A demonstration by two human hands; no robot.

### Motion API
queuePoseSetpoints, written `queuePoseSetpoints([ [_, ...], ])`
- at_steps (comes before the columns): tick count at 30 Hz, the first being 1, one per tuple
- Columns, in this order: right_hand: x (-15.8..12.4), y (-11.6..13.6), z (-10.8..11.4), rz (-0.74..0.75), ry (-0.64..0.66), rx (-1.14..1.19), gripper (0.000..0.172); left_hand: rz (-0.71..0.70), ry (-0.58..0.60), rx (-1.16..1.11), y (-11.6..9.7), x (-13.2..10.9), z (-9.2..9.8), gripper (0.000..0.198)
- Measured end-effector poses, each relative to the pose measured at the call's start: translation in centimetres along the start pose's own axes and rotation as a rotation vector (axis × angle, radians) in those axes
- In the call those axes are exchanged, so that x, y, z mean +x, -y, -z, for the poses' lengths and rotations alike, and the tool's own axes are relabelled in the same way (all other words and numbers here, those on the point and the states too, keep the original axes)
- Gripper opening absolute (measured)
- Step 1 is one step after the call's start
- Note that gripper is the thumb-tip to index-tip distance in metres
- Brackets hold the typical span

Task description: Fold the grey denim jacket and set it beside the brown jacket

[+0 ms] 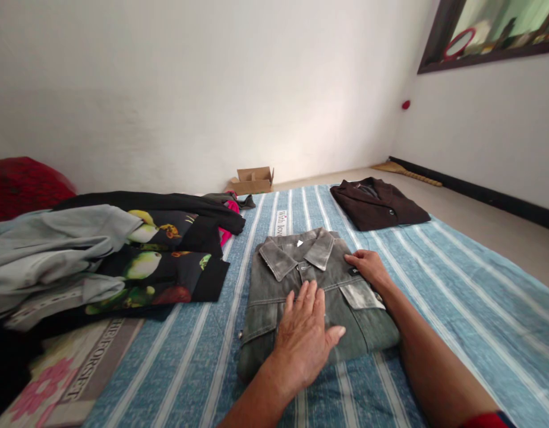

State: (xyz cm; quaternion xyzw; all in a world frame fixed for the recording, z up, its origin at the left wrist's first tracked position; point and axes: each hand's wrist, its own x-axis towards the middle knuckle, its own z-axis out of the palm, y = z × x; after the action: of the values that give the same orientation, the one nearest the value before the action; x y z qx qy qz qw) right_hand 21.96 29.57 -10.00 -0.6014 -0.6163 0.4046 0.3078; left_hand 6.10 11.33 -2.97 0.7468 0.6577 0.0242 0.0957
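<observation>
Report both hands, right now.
Left hand: open, flat on the folded denim jacket, holding nothing.
Right hand: open, resting on the jacket, holding nothing.

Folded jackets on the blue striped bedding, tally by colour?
Grey denim jacket: 1
Dark brown jacket: 1
Total: 2

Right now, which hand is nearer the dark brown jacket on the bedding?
Right. The right hand rests on the folded denim jacket, nearer the dark brown jacket; the left hand lies flat lower down, farther away.
</observation>
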Motion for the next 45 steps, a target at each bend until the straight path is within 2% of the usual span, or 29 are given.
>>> queuePoseSetpoints([
  [9, -0.4, 0.6, 0.2, 0.025, -0.02, -0.171, 0.031, 0.004, -0.01, 0.03, 0.5, 0.1, -0.9, 0.076],
  [12, -0.7, 1.3, 1.0, 0.037, -0.052, -0.294, 0.03, 0.002, -0.015, 0.019, 0.6, -0.1, -1.1, 0.075],
  [15, -1.6, 2.9, 2.1, 0.055, -0.12, -0.413, 0.028, -0.002, -0.028, 0.007, 0.7, -0.3, -1.3, 0.076],
  [17, -2.4, 4.8, 2.3, 0.153, -0.128, -0.509, 0.027, -0.004, -0.04, 0.005, 0.7, -0.4, -1.4, 0.077],
  [19, -3.2, 7.1, 1.8, 0.375, -0.069, -0.65, 0.025, -0.006, -0.051, 0.009, 0.7, -0.4, -1.6, 0.077],
  [22, -3.8, 10.3, -0.5, 0.717, 0.145, -0.841, 0.023, -0.005, -0.071, 0.02, 0.6, -0.2, -1.8, 0.076],
  [23, -3.7, 11.1, -1.5, 0.793, 0.227, -0.898, 0.022, -0.004, -0.078, 0.022, 0.6, -0.2, -1.9, 0.076],
  [25, -3.4, 12.1, -3.3, 0.852, 0.311, -0.947, 0.019, -0.004, -0.088, 0.023, 0.7, 0.0, -2.0, 0.076],
  [28, -2.4, 12.4, -5.0, 0.86, 0.376, -0.974, 0.015, -0.004, -0.091, 0.026, 0.7, 0.1, -2.1, 0.076],
  [31, -1.6, 12.3, -5.5, 0.854, 0.421, -0.983, 0.016, -0.008, -0.104, 0.032, 0.7, 0.1, -2.1, 0.076],
  [45, -1.3, 12.3, -4.3, 0.839, 0.471, -0.877, 0.017, -0.006, -0.105, 0.125, 0.1, 0.5, -1.3, 0.067],
])
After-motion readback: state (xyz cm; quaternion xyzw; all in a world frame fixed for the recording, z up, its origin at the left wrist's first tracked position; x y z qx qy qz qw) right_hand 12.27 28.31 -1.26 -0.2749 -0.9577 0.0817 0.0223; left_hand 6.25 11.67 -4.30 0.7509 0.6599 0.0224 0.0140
